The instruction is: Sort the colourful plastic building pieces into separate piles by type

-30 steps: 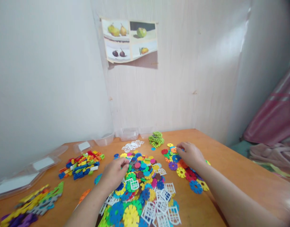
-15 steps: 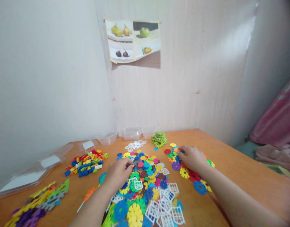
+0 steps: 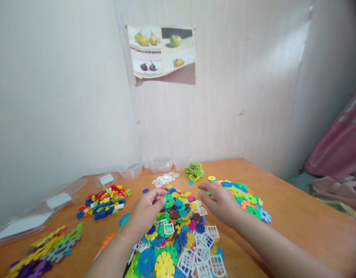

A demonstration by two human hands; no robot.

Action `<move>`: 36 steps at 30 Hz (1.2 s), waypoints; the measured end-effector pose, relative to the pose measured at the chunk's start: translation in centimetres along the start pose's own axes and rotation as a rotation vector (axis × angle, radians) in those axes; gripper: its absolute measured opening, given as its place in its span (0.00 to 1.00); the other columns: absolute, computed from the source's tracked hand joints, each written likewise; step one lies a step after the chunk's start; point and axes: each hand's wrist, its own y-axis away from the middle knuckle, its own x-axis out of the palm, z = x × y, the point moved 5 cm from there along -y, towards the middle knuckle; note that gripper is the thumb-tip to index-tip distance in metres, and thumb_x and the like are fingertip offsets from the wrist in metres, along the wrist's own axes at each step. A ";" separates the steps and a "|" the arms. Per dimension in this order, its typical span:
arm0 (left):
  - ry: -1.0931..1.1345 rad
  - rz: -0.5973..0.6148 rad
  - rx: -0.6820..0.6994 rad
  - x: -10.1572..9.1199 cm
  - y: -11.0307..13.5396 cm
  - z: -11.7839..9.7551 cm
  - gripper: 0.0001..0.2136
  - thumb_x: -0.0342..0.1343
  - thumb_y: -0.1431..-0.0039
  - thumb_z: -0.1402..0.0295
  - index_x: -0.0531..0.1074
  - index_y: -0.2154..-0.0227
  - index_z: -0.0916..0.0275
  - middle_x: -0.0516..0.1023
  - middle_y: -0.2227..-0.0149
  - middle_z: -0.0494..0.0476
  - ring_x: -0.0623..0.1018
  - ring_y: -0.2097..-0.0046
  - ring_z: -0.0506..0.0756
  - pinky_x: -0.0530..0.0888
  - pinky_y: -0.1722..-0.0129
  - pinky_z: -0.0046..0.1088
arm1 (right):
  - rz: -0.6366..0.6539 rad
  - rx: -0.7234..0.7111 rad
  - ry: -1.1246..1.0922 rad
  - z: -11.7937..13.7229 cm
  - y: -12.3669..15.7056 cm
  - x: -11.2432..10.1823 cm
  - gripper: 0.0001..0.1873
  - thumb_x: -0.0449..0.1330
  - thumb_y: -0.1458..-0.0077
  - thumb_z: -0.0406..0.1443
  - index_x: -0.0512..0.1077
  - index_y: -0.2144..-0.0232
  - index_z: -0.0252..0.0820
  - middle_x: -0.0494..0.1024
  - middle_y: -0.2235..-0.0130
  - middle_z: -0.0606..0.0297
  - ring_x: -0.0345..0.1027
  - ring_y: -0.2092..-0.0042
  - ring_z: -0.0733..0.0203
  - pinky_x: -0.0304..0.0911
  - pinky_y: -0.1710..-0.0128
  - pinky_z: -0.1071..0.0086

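Pinching one disc at a time looked like the neat way to do this. The left hand had its fingertips closed on a green disc, as far as the blur let me judge, over the far part of the mixed pile. The right hand was loosely spread, with nothing visible in its grasp, near the smaller heap. I'd have gone in lightly so the white windows didn't snag. As for containers, clear tubs lined the back, contents unreadable to me, and shallow plastic trays on the left had white sheets in them.
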 end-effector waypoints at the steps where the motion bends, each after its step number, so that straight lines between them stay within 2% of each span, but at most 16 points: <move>1: 0.031 0.036 0.006 0.5 0.3 -0.3 0.17 0.54 0.43 0.60 0.73 0.54 0.62 0.79 0.61 0.57 0.77 0.59 0.56 0.71 0.57 0.32 | 0.029 -0.026 -0.069 1.0 0.4 0.6 0.15 0.55 0.41 0.39 0.74 0.54 0.43 0.78 0.55 0.58 0.70 0.53 0.56 0.62 0.54 0.66; 3: 0.080 0.119 0.031 1.4 0.8 -0.9 0.17 0.54 0.42 0.60 0.71 0.52 0.61 0.79 0.61 0.56 0.77 0.58 0.55 0.72 0.56 0.31 | 0.106 -0.048 -0.218 2.8 1.1 1.9 0.15 0.56 0.41 0.39 0.74 0.53 0.44 0.79 0.58 0.61 0.71 0.58 0.58 0.64 0.60 0.68; 6: 0.120 0.212 0.074 2.6 1.6 -1.5 0.18 0.54 0.41 0.61 0.69 0.49 0.60 0.78 0.61 0.57 0.77 0.59 0.54 0.72 0.57 0.30 | 0.233 0.019 -0.472 4.1 2.0 3.8 0.13 0.56 0.42 0.37 0.73 0.54 0.43 0.78 0.65 0.65 0.70 0.67 0.64 0.62 0.68 0.73; 9: 0.132 0.239 0.099 3.1 2.0 -1.8 0.19 0.55 0.41 0.61 0.69 0.48 0.60 0.78 0.60 0.58 0.76 0.58 0.54 0.72 0.57 0.30 | 0.312 0.135 -0.600 3.9 2.1 5.0 0.09 0.55 0.42 0.36 0.74 0.62 0.40 0.73 0.73 0.69 0.63 0.75 0.69 0.57 0.76 0.76; 11: 0.141 0.234 0.082 3.1 1.9 -1.7 0.18 0.54 0.41 0.60 0.69 0.49 0.60 0.78 0.59 0.58 0.77 0.58 0.54 0.72 0.56 0.31 | 0.289 0.169 -0.599 3.1 1.7 5.0 0.09 0.55 0.43 0.36 0.73 0.64 0.40 0.70 0.76 0.71 0.61 0.76 0.69 0.55 0.77 0.76; 14: 0.131 0.147 0.037 2.1 1.0 -0.9 0.18 0.54 0.42 0.58 0.71 0.52 0.61 0.79 0.59 0.58 0.78 0.57 0.55 0.72 0.55 0.32 | 0.137 0.209 -0.461 0.4 0.4 3.4 0.10 0.55 0.44 0.38 0.74 0.64 0.40 0.69 0.76 0.71 0.61 0.75 0.67 0.54 0.77 0.75; 18: -0.031 -0.107 0.003 -1.1 -0.9 1.2 0.16 0.53 0.43 0.57 0.73 0.58 0.62 0.81 0.61 0.56 0.79 0.58 0.57 0.73 0.57 0.32 | -0.089 0.335 -0.076 -5.1 -1.0 -0.2 0.14 0.54 0.45 0.40 0.76 0.62 0.41 0.73 0.75 0.68 0.64 0.73 0.64 0.53 0.75 0.73; 21: -0.244 -0.229 0.005 -3.0 -1.8 3.1 0.13 0.51 0.43 0.61 0.75 0.60 0.61 0.81 0.59 0.57 0.78 0.56 0.58 0.71 0.56 0.32 | -0.114 0.471 0.119 -8.9 -1.3 -2.0 0.17 0.54 0.45 0.41 0.76 0.58 0.42 0.77 0.72 0.63 0.69 0.68 0.60 0.54 0.73 0.71; 23: -0.393 -0.224 0.054 -3.3 -2.1 3.9 0.12 0.51 0.43 0.63 0.76 0.60 0.60 0.80 0.56 0.57 0.77 0.53 0.59 0.70 0.52 0.33 | -0.096 0.524 0.171 -10.5 -1.3 -2.6 0.19 0.54 0.45 0.42 0.76 0.55 0.43 0.80 0.67 0.61 0.72 0.65 0.57 0.55 0.72 0.71; 25: -0.533 -0.162 0.120 -2.8 -2.1 4.3 0.12 0.50 0.43 0.66 0.76 0.59 0.59 0.79 0.54 0.57 0.76 0.50 0.59 0.68 0.50 0.33 | -0.073 0.553 0.210 -11.2 -1.2 -2.8 0.21 0.53 0.45 0.43 0.74 0.52 0.44 0.81 0.62 0.59 0.73 0.61 0.55 0.56 0.71 0.70; 28: -0.656 -0.083 0.181 -2.0 -1.9 4.2 0.15 0.49 0.41 0.67 0.75 0.53 0.57 0.77 0.49 0.57 0.73 0.47 0.59 0.66 0.48 0.33 | -0.040 0.560 0.283 -11.3 -1.1 -3.0 0.23 0.52 0.45 0.44 0.73 0.50 0.45 0.80 0.58 0.57 0.73 0.57 0.51 0.57 0.69 0.68; 30: -0.698 -0.076 0.193 -1.9 -1.8 3.9 0.16 0.48 0.41 0.69 0.74 0.52 0.56 0.76 0.48 0.56 0.72 0.46 0.59 0.65 0.47 0.34 | -0.026 0.568 0.325 -11.3 -1.0 -3.1 0.24 0.51 0.44 0.44 0.73 0.49 0.45 0.80 0.56 0.55 0.73 0.56 0.50 0.57 0.68 0.66; 36: -0.761 -0.068 0.216 -1.9 -1.6 2.7 0.11 0.49 0.44 0.72 0.76 0.64 0.57 0.78 0.58 0.55 0.74 0.54 0.58 0.66 0.55 0.32 | -0.025 0.571 0.366 -11.1 -0.9 -3.5 0.25 0.51 0.44 0.45 0.71 0.47 0.44 0.78 0.52 0.55 0.72 0.56 0.50 0.57 0.68 0.66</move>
